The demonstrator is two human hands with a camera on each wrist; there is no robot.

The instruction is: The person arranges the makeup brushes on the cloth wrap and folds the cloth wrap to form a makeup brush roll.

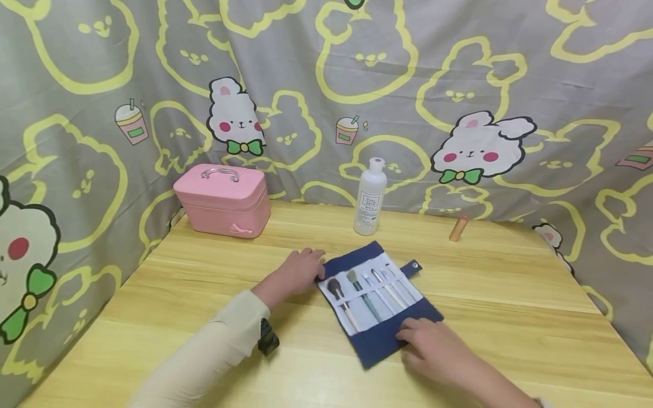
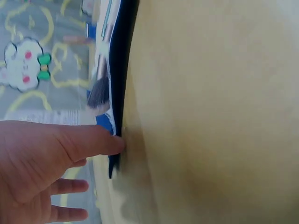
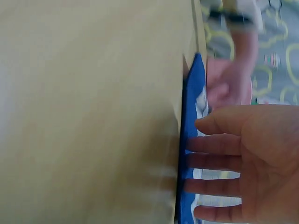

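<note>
A navy brush roll [image 1: 380, 345] lies unfolded on the table, with a pale lining and a snap tab at its far right. Several makeup brushes stand in its slots, among them a fluffy dark-headed brush [image 1: 336, 292] and a green-handled brush [image 1: 364, 296]. My left hand [image 1: 298, 272] is at the roll's far left corner. In the left wrist view its thumb [image 2: 93, 141] touches the navy edge, other fingers extend straight, and the index finger is mostly hidden. My right hand [image 1: 433, 347] rests on the near navy flap, fingers straight in the right wrist view.
Behind the roll stand a pink vanity case [image 1: 224, 204] with a metal handle, at left, and a white labelled bottle [image 1: 370, 198]. Farther right is a small orange-gold tube [image 1: 458, 229], upright. A patterned curtain [image 1: 306, 68] borders the wooden table [image 1: 510, 294] at the back and sides.
</note>
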